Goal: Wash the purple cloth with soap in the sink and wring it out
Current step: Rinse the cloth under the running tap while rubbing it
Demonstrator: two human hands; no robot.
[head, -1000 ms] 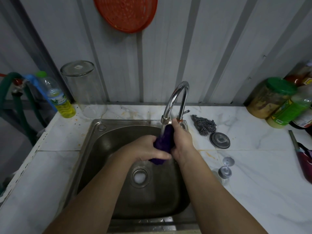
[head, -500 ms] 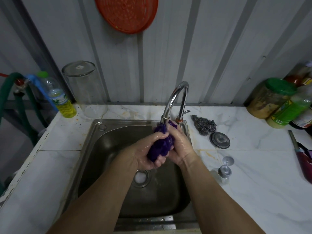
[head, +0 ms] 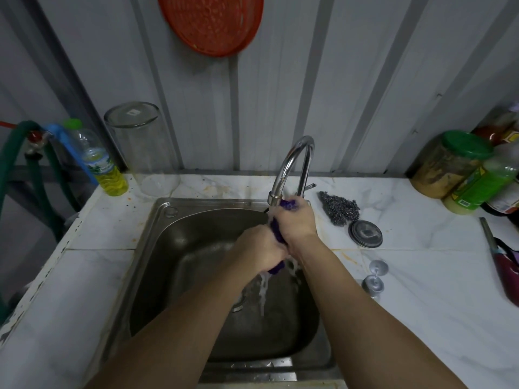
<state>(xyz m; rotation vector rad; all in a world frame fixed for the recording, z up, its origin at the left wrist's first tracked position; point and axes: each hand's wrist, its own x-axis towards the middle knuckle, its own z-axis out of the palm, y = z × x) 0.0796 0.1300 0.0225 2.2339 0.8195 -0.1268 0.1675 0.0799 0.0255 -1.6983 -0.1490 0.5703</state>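
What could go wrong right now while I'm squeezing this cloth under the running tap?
1. Both the left hand and right hand grip the purple cloth right under the faucet, so knuckles may knock the spout.
2. Water streams off the cloth into the sink; it may splash onto the counter.
3. With water seemingly running, wringing won't get the cloth dry.

The sink (head: 157,248) sits in the table (head: 421,318), with the tap (head: 292,164) behind it. A scourer (head: 339,206) and a lid (head: 365,233) lie to its right, and jars (head: 449,164) stand in the far right corner. A bottle (head: 106,169) and an upturned glass (head: 143,147) stand at the far left.
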